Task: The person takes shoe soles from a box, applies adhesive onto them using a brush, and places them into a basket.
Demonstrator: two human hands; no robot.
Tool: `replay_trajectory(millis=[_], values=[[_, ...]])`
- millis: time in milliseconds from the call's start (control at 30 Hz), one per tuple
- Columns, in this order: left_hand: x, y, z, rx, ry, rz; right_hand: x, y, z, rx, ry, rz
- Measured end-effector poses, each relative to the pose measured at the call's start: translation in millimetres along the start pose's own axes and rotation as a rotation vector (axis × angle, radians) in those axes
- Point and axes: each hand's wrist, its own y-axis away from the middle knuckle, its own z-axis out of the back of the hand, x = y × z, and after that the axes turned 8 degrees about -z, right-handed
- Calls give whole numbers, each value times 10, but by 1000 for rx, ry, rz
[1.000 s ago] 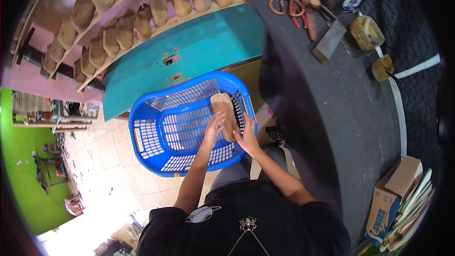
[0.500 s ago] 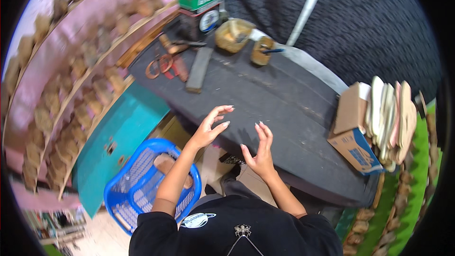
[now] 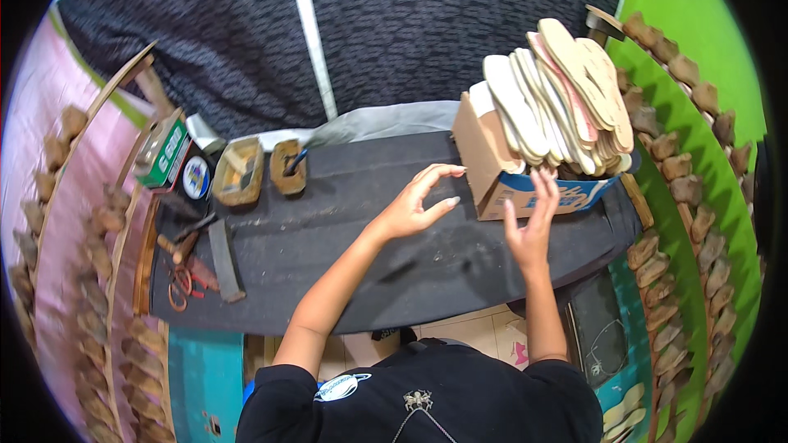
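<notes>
A cardboard box (image 3: 476, 143) with a blue and white front stands at the right end of the black-covered table. Pale, sole-shaped insoles (image 3: 513, 102) fill it upright and stick out well above its rim. My left hand (image 3: 420, 203) is over the table at the box's left side, fingers curved apart, fingertips near its edge. In front of the box is my right hand (image 3: 532, 226), fingers raised and thumb apart. Its fingertips overlap the box's front rim; whether they touch it I cannot tell. Neither hand holds anything.
At the table's left lie a grey bar (image 3: 224, 262), orange-handled scissors (image 3: 178, 294) and wooden-handled tools. Behind them stand a green-topped can (image 3: 168, 152), a crusted tub (image 3: 238, 189) and a small pot (image 3: 287, 176) with a blue pen-like stick. Shelves of brown shoe lasts (image 3: 677, 168) line both sides.
The view has swung right, bringing the box closer to the middle. Both hands have moved from the table's front edge to the box, still open. The blue basket has nearly left view.
</notes>
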Motion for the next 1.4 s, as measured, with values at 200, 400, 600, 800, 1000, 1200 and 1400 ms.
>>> replay_trajectory(millis=[200,400,600,800,1000,1200,1400], values=[[155,-813,-325,112,-46,-191,-536,-517,380,-292,149,-45],[222,-1518,-554,89,-22,-300,-950,-996,682,-324,334,8],[465,-2118,-599,-50,12,-362,-1118,-1276,801,-210,570,86],[744,-2838,-388,-331,192,-202,-1169,-1289,875,-169,634,85],[811,-3342,-270,-390,39,-11,-1198,-1319,883,-168,655,91],[831,-3548,-259,-288,33,42,-1261,-1329,852,-177,651,96],[657,-3539,-281,-211,193,82,-1277,-1338,871,-177,669,103]])
